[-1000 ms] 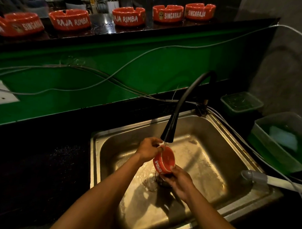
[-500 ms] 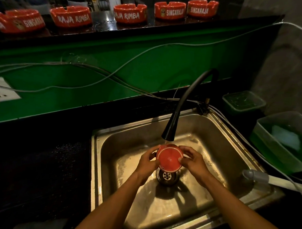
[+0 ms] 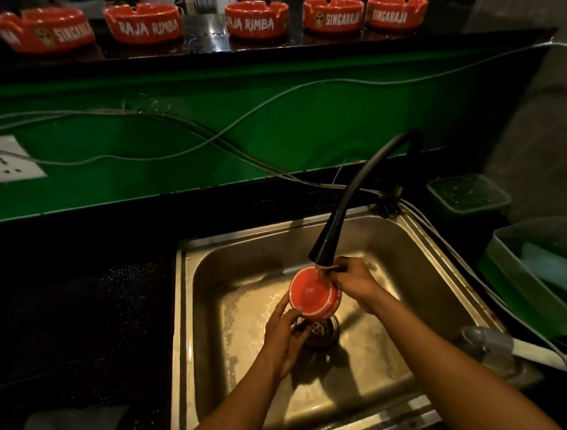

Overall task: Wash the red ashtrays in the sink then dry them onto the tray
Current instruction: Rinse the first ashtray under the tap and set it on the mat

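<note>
The left hand [image 3: 284, 337] reaches up from below over the drain [image 3: 320, 332], its fingers curled round the lower rim of a round, glossy red ashtray [image 3: 311, 294] held tilted with its flat underside toward the camera, just under the black tapered faucet [image 3: 326, 242]. The right hand [image 3: 353, 281] pinches the upper right rim, wrist bent. Both work inside the dull, scuffed steel sink [image 3: 242, 265]; five more red ashtrays [image 3: 257, 21] line the dark shelf above.

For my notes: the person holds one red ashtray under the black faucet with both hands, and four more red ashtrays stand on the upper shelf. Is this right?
Not quite. The head view shows five red ashtrays on the upper shelf, not four. The rest holds: both hands, left hand and right hand, hold one red ashtray under the black faucet.
</note>
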